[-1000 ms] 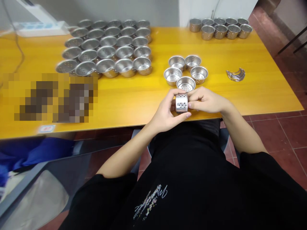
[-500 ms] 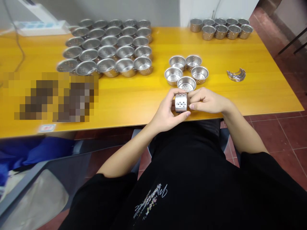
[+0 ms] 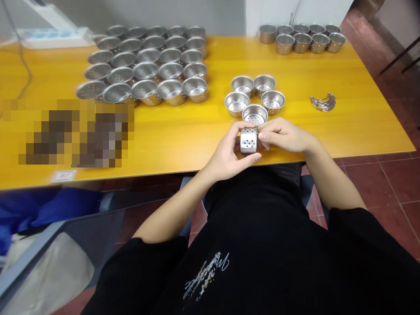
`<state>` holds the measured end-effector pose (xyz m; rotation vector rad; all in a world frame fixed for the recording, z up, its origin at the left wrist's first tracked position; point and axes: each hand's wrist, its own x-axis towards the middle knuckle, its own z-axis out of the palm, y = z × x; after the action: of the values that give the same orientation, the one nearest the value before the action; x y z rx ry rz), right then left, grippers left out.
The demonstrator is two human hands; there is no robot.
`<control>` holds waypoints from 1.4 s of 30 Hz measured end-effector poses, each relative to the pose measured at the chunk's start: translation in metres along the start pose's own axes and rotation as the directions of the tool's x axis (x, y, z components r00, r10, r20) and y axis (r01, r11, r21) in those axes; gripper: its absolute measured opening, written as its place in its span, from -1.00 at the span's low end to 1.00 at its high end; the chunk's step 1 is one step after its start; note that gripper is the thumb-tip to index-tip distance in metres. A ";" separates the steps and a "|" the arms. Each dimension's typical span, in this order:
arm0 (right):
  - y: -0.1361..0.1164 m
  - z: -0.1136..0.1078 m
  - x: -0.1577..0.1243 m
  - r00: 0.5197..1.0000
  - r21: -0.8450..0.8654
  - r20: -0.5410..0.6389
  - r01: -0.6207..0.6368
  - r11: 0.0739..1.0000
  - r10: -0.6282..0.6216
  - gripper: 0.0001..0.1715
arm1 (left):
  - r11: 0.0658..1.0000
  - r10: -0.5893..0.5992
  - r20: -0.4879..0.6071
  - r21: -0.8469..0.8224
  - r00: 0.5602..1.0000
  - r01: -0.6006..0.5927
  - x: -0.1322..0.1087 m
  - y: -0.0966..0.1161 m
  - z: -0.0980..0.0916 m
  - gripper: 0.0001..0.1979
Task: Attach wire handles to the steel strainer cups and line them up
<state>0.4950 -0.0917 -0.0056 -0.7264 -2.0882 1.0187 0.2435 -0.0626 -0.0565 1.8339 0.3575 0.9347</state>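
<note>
My left hand (image 3: 226, 155) is closed around a small perforated metal cup (image 3: 248, 141), tipped on its side above the table's front edge. Its holed wall shows between thumb and fingers, and the open side faces right. My right hand (image 3: 280, 134) pinches at the cup's rim, thumb against curled fingers. A thin metal wire (image 3: 258, 133) shows as a small bright sliver at those fingertips; the rest of it is hidden. Just beyond my hands, several like cups (image 3: 255, 114) stand upright in a cluster. A small pile of curved wire handles (image 3: 323, 102) lies to the right.
Rows of perforated cups (image 3: 170, 92) fill the table's back left, and more cups (image 3: 302, 43) stand at the back right. A white power strip (image 3: 55, 38) lies far left. Two blurred-out patches (image 3: 101, 140) cover the left front, near a small label (image 3: 64, 176).
My right hand has risen slightly at the cup's rim, and its thumb has shifted up. The cup has turned a little in my left hand, which otherwise stays in place.
</note>
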 end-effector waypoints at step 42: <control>0.008 -0.001 -0.002 0.999 0.065 0.025 -0.024 0.998 0.023 -0.33 | 0.998 -0.051 0.061 -0.034 0.997 0.053 0.001 0.004 -0.003 -0.25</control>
<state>0.4979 -0.0884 -0.0124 -0.7107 -2.0613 1.1087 0.2412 -0.0615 -0.0523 1.8080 0.3478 0.8436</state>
